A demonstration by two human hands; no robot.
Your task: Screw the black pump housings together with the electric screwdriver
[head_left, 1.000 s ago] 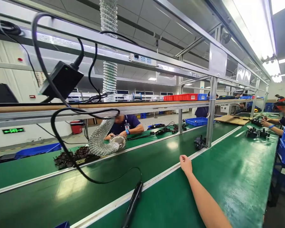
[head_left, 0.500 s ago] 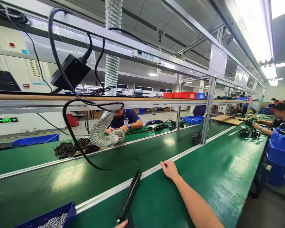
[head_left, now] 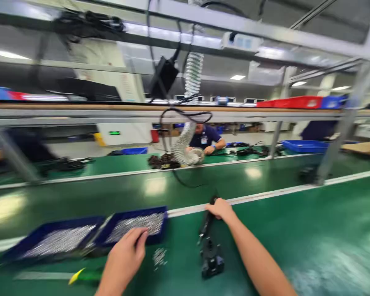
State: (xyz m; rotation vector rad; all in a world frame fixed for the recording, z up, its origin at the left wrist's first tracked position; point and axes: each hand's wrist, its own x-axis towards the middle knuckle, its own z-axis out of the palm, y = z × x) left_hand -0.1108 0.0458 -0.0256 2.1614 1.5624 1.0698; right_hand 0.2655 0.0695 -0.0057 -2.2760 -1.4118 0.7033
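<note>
The green table (head_left: 296, 230) carries a blue tray (head_left: 158, 237) of screws, just left of a black screwdriver (head_left: 206, 226) that stands over a dark part (head_left: 212, 263). The right hand (head_left: 220, 209) is closed round the screwdriver's top. The left hand (head_left: 126, 255) curls at the tray's near rim (whether it holds anything, I cannot tell). Loose screws (head_left: 159, 257) lie beside it, and I judge a careless sweep could scatter them.
</note>
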